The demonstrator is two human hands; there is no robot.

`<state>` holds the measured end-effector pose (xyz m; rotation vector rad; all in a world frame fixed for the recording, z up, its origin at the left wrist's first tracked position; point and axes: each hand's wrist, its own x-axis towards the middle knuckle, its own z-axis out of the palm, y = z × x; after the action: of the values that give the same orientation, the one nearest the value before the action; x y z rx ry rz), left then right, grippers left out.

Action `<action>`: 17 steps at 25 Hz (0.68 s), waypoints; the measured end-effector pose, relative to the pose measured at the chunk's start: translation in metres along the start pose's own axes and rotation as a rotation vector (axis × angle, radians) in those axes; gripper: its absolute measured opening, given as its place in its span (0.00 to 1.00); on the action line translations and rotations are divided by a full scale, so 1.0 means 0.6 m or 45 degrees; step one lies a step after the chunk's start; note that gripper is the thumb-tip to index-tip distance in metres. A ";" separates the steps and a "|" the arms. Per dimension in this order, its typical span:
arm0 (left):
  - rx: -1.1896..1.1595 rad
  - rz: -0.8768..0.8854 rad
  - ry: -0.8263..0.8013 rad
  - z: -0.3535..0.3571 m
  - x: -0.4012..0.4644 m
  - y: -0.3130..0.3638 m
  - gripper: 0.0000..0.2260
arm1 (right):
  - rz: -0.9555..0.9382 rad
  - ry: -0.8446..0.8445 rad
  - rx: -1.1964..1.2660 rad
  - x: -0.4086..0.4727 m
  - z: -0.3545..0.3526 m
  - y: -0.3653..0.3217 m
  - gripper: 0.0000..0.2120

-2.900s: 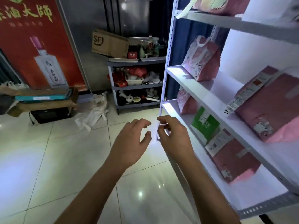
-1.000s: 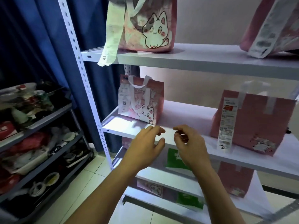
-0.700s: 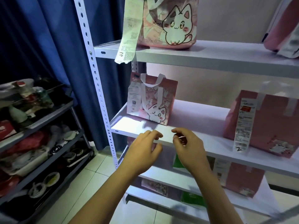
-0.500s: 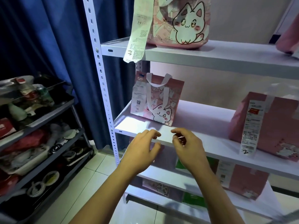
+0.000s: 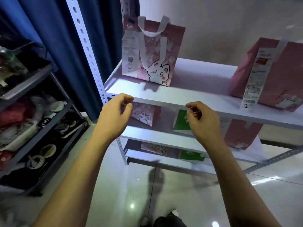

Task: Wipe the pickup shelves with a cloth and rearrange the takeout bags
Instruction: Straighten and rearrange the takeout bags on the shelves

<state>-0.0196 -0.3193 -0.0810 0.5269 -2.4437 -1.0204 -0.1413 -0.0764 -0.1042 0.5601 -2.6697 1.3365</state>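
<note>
Head view: left hand (image 5: 113, 118) loosely curled, holding nothing; right hand (image 5: 203, 120) likewise, before shelf edge (image 5: 160, 103).

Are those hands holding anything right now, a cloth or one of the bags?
Nothing. The left hand and right hand hang loosely curled before the shelf, apart from the cat bag; no cloth shows.

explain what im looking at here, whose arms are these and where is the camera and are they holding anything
The camera sits on a person's head, looking forward and down, so the arms are their own. The left hand and right hand hover at the front edge of a white shelf, fingers loosely curled; no cloth is visible, though something tiny in the right fingers can't be ruled out. On that shelf stand a pink cat bag and a second pink bag with a long receipt. More bags sit on lower shelves.
</note>
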 end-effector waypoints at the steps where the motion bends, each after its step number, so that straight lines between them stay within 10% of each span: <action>1: 0.002 -0.007 -0.020 0.006 -0.010 -0.004 0.11 | 0.035 -0.015 -0.012 -0.011 0.003 0.006 0.09; 17: -0.039 0.071 -0.407 0.176 -0.126 0.026 0.09 | 0.278 -0.143 -0.114 -0.176 0.006 0.086 0.11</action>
<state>-0.0151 -0.2111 -0.1550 0.3015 -2.6951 -1.1951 -0.0623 -0.0217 -0.1718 0.3514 -2.9380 1.2606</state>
